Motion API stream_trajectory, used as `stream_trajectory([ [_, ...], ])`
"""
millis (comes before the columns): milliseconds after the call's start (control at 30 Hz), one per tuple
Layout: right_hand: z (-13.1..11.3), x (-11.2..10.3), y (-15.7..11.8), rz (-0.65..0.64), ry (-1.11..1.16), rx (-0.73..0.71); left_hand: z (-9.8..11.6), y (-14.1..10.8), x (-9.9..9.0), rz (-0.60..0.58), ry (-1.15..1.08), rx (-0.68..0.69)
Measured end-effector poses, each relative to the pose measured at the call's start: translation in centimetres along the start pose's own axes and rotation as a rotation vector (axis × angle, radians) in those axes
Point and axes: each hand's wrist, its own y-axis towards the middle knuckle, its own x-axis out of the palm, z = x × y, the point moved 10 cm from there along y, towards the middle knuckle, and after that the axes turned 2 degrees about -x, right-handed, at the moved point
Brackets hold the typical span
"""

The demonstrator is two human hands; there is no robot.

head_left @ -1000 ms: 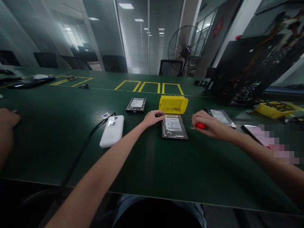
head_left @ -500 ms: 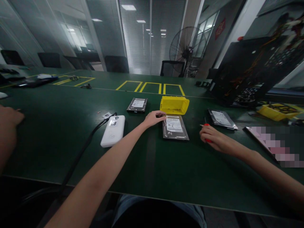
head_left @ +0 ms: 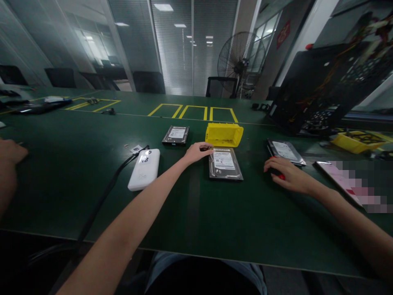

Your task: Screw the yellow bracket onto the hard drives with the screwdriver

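Note:
A hard drive (head_left: 224, 164) with a white label lies flat in front of me, just below a yellow plastic bin (head_left: 224, 135) tipped on its side. At the drive's upper left corner, my left hand (head_left: 196, 152) is closed, thumb and fingers pinching the edge. Off to the right, my right hand (head_left: 287, 174) curls low over the table around a red-handled screwdriver (head_left: 281, 176); its shaft is hidden. Just beyond that hand is another hard drive (head_left: 285, 151). A third hard drive (head_left: 176, 135) sits left of the bin.
A white power bank (head_left: 144, 170) with a black cable lies beside my left forearm. Another person's hand (head_left: 12, 152) rests at the far left. To the right are a pink-edged, partly blurred flat item (head_left: 337, 180), a black computer case (head_left: 307, 94) and a yellow tray (head_left: 353, 145).
My right hand has shifted slightly right with the screwdriver, turning so the shaft no longer shows. My left hand stays at the drive's corner. The view has shifted a little.

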Motion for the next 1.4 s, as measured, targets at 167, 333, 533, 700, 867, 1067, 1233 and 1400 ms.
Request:
stream_trajectory([
  [167,1.2,-0.4,0.5,0.020,-0.024,0.057,-0.3,0.3,0.0,0.020,0.005,0.011],
  [333,0.8,-1.2,2.5,0.009,-0.116,0.039,-0.6,0.4,0.1,0.020,0.010,0.014],
  [533,1.0,-1.6,8.0,-0.072,0.016,0.107,-0.4,0.3,0.1,0.006,0.011,0.020],
  [700,1.6,-0.8,13.5,-0.032,0.129,0.199,-0.4,0.4,0.2,0.005,0.014,0.016],
  [867,1.9,0.8,17.5,0.020,0.136,0.242,-0.5,0.4,0.1,0.006,0.016,0.013],
  [1067,3.1,1.8,18.4,0.057,0.118,0.316,-0.6,0.4,0.1,0.005,0.025,0.024],
  [1233,3.6,2.0,18.2,0.077,0.098,0.350,-0.8,0.6,0.1,0.020,0.043,0.014],
  [1400,3.2,2.0,18.3,0.083,0.097,0.329,-0.5,0.5,0.1,0.009,0.056,0.012],
])
